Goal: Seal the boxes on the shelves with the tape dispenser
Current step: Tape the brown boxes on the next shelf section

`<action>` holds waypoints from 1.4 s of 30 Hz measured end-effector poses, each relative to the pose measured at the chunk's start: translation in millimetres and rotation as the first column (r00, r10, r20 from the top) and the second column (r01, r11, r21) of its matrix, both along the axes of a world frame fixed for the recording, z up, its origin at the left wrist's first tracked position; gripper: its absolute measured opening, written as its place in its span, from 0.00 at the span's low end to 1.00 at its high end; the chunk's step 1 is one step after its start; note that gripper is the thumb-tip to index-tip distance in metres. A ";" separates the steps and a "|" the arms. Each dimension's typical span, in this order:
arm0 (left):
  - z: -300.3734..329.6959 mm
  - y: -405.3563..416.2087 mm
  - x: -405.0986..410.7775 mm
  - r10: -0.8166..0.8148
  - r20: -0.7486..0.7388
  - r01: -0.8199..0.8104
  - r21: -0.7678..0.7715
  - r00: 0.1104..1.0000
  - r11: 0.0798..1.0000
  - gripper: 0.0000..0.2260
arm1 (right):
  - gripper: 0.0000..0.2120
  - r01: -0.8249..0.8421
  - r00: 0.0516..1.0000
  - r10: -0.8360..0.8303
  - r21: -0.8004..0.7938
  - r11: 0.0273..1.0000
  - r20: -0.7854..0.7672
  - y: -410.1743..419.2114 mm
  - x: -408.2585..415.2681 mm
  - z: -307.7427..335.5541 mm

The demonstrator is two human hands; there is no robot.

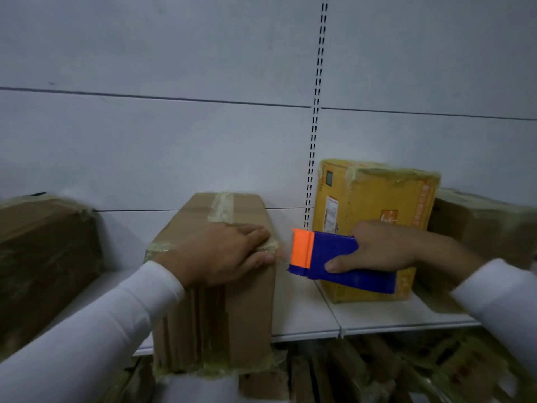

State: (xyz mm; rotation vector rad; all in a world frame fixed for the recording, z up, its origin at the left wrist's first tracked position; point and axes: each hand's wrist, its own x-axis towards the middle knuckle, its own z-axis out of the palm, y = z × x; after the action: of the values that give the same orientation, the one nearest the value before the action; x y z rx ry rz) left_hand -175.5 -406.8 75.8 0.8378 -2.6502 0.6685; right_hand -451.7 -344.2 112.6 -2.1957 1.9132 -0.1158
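Taking the middle brown box (220, 274) as the landmark: well to its left on the white shelf (308, 312) sits a darker taped box (43, 251), blurred at the frame edge. On the landmark's top front edge the left hand (223, 251) lies flat, fingers straight, pressing down what looks like clear tape (the film is hard to make out in this dim view). Just right of it, apart from the cardboard, the right hand (386, 248) grips the blue tape dispenser (340, 257), orange end toward the box. Behind the dispenser stands a yellow box (374, 216), with another brown box (479, 228) further right. If the dispenser pulls away before the tape is cut, the strip could lift or wrinkle, and the overhanging box might slide.
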 end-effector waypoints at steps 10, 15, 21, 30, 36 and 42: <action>-7.0 11.1 -29.7 0.257 -0.157 -0.258 0.012 0.954 0.966 0.28 | 0.26 0.198 0.967 -0.231 -0.251 0.947 -0.109 -12.1 -6.9 -64.3; -16.6 4.8 -71.7 0.441 -0.228 -0.462 -0.050 0.868 0.885 0.16 | 0.26 0.201 0.967 -0.133 -0.335 0.920 0.217 -7.2 -4.4 -53.4; -10.5 13.7 -63.5 0.327 -0.230 -0.331 0.024 0.916 0.943 0.15 | 0.23 0.155 0.957 -0.066 -0.305 0.940 0.283 0.8 -1.9 -52.9; -3.1 31.9 37.1 0.346 -0.191 -0.345 0.040 0.919 0.938 0.40 | 0.24 0.158 0.841 0.067 -0.364 0.918 0.536 -2.8 -6.9 -49.1; -17.0 31.6 17.0 0.369 -0.231 -0.390 -0.052 0.900 0.919 0.36 | 0.25 0.145 0.793 0.108 -0.359 0.922 0.599 2.2 4.2 -39.4; -19.9 25.7 8.0 0.326 -0.238 -0.339 -0.016 0.915 0.941 0.38 | 0.27 0.227 0.818 0.044 -0.392 0.891 0.573 17.6 17.5 -20.2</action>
State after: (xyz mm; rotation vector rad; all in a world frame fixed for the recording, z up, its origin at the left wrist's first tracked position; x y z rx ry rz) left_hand -167.5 -381.2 55.9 1.2837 -2.2904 0.6731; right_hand -434.2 -326.7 92.4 -1.9641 1.7419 -1.2034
